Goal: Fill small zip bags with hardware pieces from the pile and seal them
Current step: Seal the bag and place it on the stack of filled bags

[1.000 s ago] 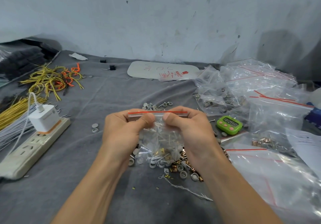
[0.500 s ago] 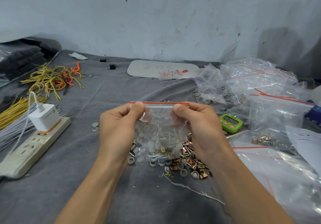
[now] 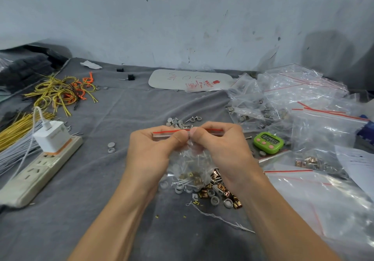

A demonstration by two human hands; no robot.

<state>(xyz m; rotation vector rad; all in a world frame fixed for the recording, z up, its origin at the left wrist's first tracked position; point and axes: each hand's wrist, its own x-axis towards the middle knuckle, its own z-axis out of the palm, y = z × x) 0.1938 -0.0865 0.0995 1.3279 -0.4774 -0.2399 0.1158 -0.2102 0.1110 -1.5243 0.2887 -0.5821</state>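
The left hand (image 3: 149, 151) and the right hand (image 3: 222, 149) both pinch the top edge of a small clear zip bag (image 3: 190, 163), thumbs in front and almost touching at the middle of its red-striped closure, fingers curled behind it. The bag hangs between the two hands, just above the pile (image 3: 214, 192) of grey rings, brass clips and screws on the grey cloth (image 3: 101, 179); it holds thin pins, grey rings and a few brass pieces, gathered mostly at its bottom. To the right of the hands sits a green timer (image 3: 267, 142), with a heap of clear bags (image 3: 303, 103) beyond it. On the left lies a power strip (image 3: 38, 169) with a white charger (image 3: 51, 136) plugged in, and yellow and orange wires (image 3: 60, 92) further back. A white card (image 3: 190, 79) lies near the wall
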